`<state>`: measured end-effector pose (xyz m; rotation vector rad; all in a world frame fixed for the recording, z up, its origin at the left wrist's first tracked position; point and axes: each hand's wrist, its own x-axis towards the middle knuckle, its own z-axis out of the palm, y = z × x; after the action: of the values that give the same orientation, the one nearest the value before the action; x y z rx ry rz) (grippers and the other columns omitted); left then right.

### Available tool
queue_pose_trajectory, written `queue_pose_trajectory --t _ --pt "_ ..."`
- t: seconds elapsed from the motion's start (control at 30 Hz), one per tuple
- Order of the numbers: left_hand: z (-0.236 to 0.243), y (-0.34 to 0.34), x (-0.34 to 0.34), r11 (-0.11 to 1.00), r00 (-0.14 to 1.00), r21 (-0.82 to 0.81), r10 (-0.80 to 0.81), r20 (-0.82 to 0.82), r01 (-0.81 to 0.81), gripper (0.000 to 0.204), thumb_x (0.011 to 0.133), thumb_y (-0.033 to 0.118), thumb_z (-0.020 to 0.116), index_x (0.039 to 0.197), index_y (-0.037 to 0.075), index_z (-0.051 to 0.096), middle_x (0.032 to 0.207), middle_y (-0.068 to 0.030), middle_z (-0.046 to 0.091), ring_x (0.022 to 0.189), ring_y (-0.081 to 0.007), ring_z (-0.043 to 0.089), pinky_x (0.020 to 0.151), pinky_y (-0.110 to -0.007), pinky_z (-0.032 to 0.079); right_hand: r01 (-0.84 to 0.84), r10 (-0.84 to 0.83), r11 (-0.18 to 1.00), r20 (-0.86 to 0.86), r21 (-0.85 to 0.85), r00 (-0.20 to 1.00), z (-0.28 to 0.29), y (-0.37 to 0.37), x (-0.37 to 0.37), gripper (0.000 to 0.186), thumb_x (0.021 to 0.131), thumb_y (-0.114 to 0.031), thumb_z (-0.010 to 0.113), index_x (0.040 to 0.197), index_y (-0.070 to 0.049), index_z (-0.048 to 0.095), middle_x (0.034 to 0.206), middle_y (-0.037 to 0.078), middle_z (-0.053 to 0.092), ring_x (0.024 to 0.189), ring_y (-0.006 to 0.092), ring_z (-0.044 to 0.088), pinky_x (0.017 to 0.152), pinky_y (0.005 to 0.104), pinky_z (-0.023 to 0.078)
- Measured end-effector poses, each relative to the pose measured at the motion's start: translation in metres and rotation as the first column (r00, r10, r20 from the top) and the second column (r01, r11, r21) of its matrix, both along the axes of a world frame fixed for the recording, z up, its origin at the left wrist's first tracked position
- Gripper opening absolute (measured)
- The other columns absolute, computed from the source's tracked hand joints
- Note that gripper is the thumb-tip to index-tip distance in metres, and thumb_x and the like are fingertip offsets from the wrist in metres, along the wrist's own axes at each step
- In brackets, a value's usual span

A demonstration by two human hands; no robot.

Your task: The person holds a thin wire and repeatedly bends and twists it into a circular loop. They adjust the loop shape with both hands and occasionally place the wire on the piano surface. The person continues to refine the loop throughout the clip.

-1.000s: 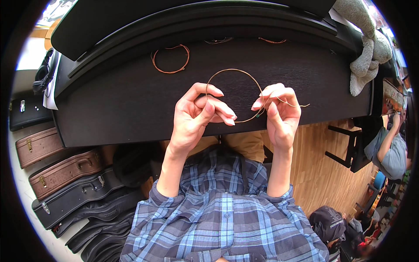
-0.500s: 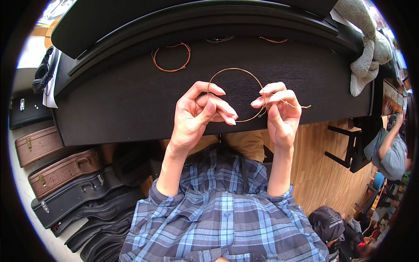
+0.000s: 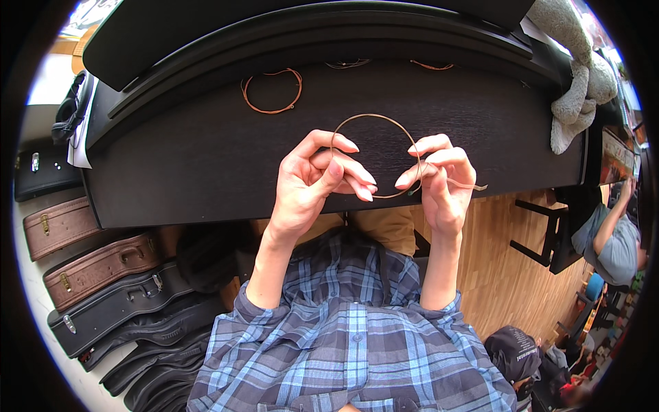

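One coiled instrument string [image 3: 374, 115] between left hand [image 3: 302, 182] and right hand [image 3: 446, 185]

The single bronze-coloured coil is held up above a black tabletop [image 3: 185, 165], its ring filling the gap between the two hands. The left hand pinches the ring's lower left side, thumb against fingers, with the index finger curved along the wire. The right hand pinches its right side between thumb and fingers. One green end [image 3: 411, 193] sits just below the right fingertips, and one loose tail [image 3: 475, 186] sticks out beyond the right hand's outer side.

Three more strings lie on the tabletop: one copper-coloured coil [image 3: 271, 112] ahead of the left hand, one silvery string [image 3: 350, 64] farther ahead of the gap between the hands, and one copper-coloured string [image 3: 434, 66] ahead of the right hand; the last two show only in part.

Well to the left of the left hand are two brown hard cases [image 3: 99, 271]; a black hard case [image 3: 113, 309] is just nearer the body than these. Well to the right of the right hand are one grey plush toy [image 3: 576, 82], farther ahead, and one other person [image 3: 607, 244].
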<state>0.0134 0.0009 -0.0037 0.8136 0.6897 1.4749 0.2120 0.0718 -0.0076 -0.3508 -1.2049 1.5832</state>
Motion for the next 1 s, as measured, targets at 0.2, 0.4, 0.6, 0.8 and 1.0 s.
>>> queue_pose_trajectory --t 0.2,0.4,0.6,0.8,1.0 --pt "0.000 0.000 0.001 1.000 1.000 -0.002 -0.013 0.000 0.013 0.028 0.100 0.018 0.056 0.116 -0.004 0.050 0.093 -0.0222 0.070 0.079 -0.0269 0.072 0.076 -0.037 0.061 -0.021 0.021 0.998 -0.005 0.063 1.000 -0.003 0.001 0.000 0.028 0.093 -0.027 0.068 0.091 -0.002 0.057 0.103 0.019 0.056 0.062 0.0230 0.069 0.057 0.0309 0.059" --pt "0.003 0.000 0.004 0.999 0.999 -0.016 -0.035 -0.007 0.034 0.026 0.099 0.014 0.057 0.116 -0.003 0.051 0.092 -0.0223 0.070 0.079 -0.0279 0.072 0.075 -0.037 0.060 -0.078 0.074 0.997 -0.152 -0.016 0.986 -0.002 0.000 -0.002 0.021 0.078 -0.001 0.078 0.082 0.005 0.059 0.096 0.018 0.057 0.061 0.0198 0.067 0.054 0.0275 0.058" --pt "0.001 -0.001 0.005 0.995 0.999 0.088 -0.043 0.031 0.040 0.019 0.097 0.007 0.058 0.113 -0.003 0.056 0.090 -0.0212 0.070 0.079 -0.0272 0.072 0.075 -0.036 0.060 0.099 -0.097 0.994 0.035 -0.038 0.995 0.005 -0.005 -0.006 0.026 0.079 0.012 0.073 0.092 0.001 0.053 0.091 0.014 0.059 0.059 0.0146 0.064 0.051 0.0241 0.055" --pt "0.001 -0.004 0.008 0.992 0.997 0.111 -0.070 0.013 0.068 0.016 0.094 0.000 0.061 0.109 -0.004 0.059 0.088 -0.0206 0.070 0.079 -0.0285 0.072 0.078 -0.043 0.059 0.357 -0.374 0.927 0.279 0.110 0.884 0.008 -0.012 -0.017 0.032 0.082 0.012 0.070 0.103 -0.002 0.049 0.093 0.008 0.054 0.066 0.0068 0.059 0.048 0.0197 0.049" --pt "0.003 -0.003 0.008 0.984 0.986 0.127 -0.108 -0.123 0.124 0.018 0.092 -0.003 0.061 0.110 -0.005 0.058 0.085 -0.0203 0.069 0.079 -0.0297 0.072 0.082 -0.046 0.058 0.410 -0.455 0.890 0.340 0.197 0.823 0.005 -0.015 -0.024 0.032 0.087 0.014 0.061 0.111 -0.001 0.046 0.105 0.007 0.043 0.065 0.0040 0.052 0.046 0.0179 0.045"
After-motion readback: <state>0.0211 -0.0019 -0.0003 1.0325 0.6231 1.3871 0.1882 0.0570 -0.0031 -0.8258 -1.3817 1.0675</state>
